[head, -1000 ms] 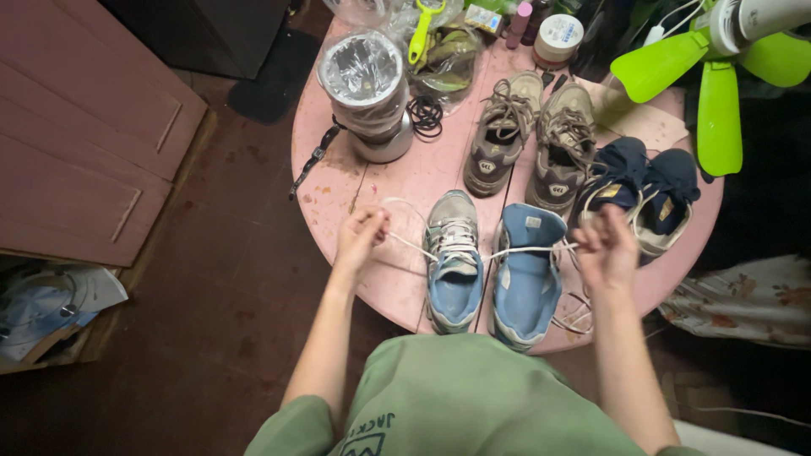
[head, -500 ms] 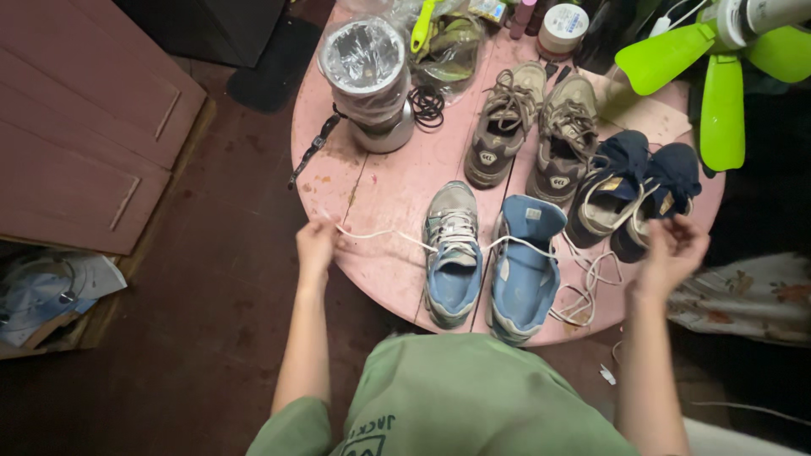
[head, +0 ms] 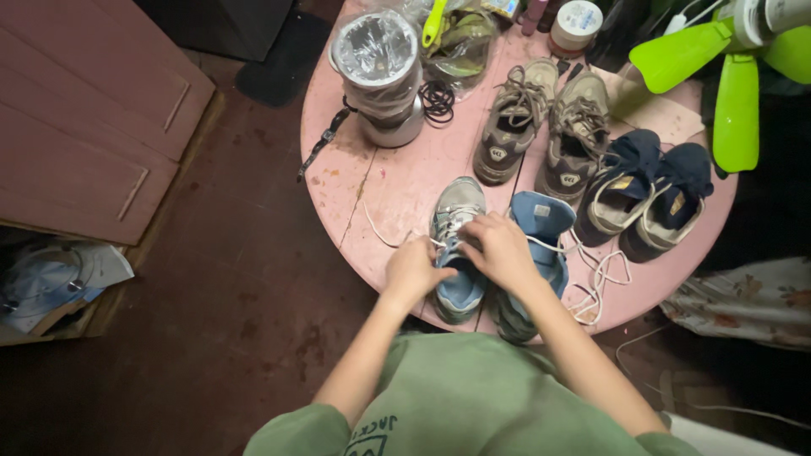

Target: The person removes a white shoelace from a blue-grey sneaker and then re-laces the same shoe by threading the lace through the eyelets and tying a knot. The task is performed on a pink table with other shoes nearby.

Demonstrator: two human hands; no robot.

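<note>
The grey shoe [head: 457,253] with a blue lining sits near the front edge of the round pink table [head: 397,181], toe pointing away from the person. Both hands meet over its laces. The left hand [head: 411,272] is curled at the shoe's left side, fingers closed on the white lace [head: 382,237]; one end of that lace trails loose across the table to the left. The right hand [head: 502,251] lies over the tongue with fingers bent down onto the lacing, seemingly pinching it, though the fingertips are hidden.

Just to the right, touching it, stands the matching blue shoe [head: 541,245], partly under the right wrist, its own white laces [head: 601,274] spilling loose towards the table edge. Behind are a pair of brown shoes [head: 541,131] and, to the right, a pair of navy shoes [head: 646,190]. Further back stand a steel pot [head: 378,76] wrapped in plastic, a coil of black bands [head: 437,99], a bag [head: 460,42] and a white jar [head: 574,21]. Green fan blades [head: 718,76] overhang the right side. A pink cabinet [head: 84,118] stands on the left.
</note>
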